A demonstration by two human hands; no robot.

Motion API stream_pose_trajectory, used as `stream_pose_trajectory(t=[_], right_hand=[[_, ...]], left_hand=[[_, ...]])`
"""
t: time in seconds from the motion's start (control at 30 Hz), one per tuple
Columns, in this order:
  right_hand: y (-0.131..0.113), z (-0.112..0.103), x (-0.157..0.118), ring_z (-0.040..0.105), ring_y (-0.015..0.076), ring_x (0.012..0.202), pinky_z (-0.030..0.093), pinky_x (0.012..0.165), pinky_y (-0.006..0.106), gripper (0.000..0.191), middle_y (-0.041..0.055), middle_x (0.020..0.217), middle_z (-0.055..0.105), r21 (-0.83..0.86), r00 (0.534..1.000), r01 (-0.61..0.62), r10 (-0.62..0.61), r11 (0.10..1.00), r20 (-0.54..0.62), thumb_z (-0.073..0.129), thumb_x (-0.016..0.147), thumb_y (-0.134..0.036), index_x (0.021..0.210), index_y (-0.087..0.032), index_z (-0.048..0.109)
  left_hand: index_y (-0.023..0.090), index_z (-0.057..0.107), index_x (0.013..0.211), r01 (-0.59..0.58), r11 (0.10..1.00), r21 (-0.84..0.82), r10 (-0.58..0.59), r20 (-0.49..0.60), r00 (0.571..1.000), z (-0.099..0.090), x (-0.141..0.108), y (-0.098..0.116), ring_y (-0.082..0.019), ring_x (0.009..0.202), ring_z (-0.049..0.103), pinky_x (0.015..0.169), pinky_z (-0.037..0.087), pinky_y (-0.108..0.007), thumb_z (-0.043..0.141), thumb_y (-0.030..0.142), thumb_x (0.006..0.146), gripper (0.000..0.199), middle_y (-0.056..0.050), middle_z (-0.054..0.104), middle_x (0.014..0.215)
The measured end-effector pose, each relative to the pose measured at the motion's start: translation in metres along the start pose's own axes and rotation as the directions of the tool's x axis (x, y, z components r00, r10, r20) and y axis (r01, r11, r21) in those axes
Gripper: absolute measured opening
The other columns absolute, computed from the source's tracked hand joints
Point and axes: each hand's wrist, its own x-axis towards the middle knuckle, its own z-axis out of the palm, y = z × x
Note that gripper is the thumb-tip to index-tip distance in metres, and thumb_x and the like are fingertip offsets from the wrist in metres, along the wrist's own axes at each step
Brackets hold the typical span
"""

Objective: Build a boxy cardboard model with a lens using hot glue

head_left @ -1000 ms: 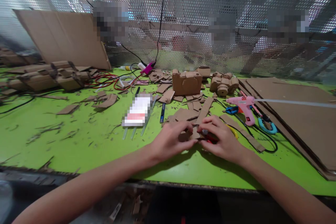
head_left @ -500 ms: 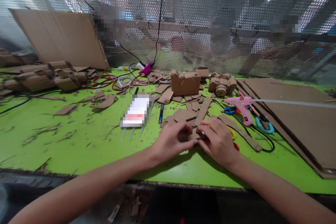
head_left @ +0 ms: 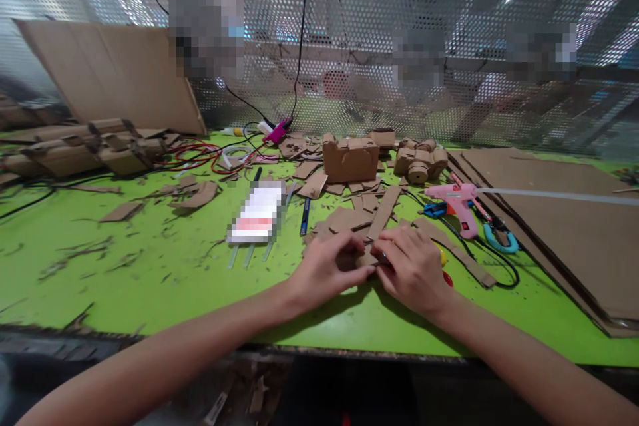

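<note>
My left hand and my right hand meet over the green table, fingertips close together. Between them is a small brown cardboard piece, with the fingers of both hands bent around it. A long cardboard strip lies just beyond my fingers. Yellow and red handles show partly from behind my right hand. A cardboard camera body stands upright behind the hands, and a second cardboard camera sits to its right.
At the right are a pink glue gun, blue-handled pliers and large cardboard sheets. A phone with glue sticks under it and a blue cutter lie left. Cardboard models, scraps and cables fill the back left.
The view has shifted very slightly. Both hands keep nearly the same pose around the cardboard piece, and my right hand covers a little more of the yellow handle.
</note>
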Motion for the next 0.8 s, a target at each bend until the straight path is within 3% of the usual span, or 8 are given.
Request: stream_pose_trajectory(t=[0.8], right_hand=[[0.0005,0.0040,-0.0039,0.058,0.0250,0.086,0.045,0.077,0.039,0.012,0.0101,0.095,0.064,0.097,0.999,-0.044,0.046,0.994,-0.010,0.058,0.082,-0.019,0.094,-0.018,0.058]], left_hand=[[0.019,0.059,0.088,-0.008,0.999,-0.054,0.006,-0.027,1.000,-0.0019,-0.0002,-0.0002,-0.017,0.080,0.066,0.077,0.058,-0.032,0.072,0.036,0.079,0.023,-0.004,0.069,0.085]])
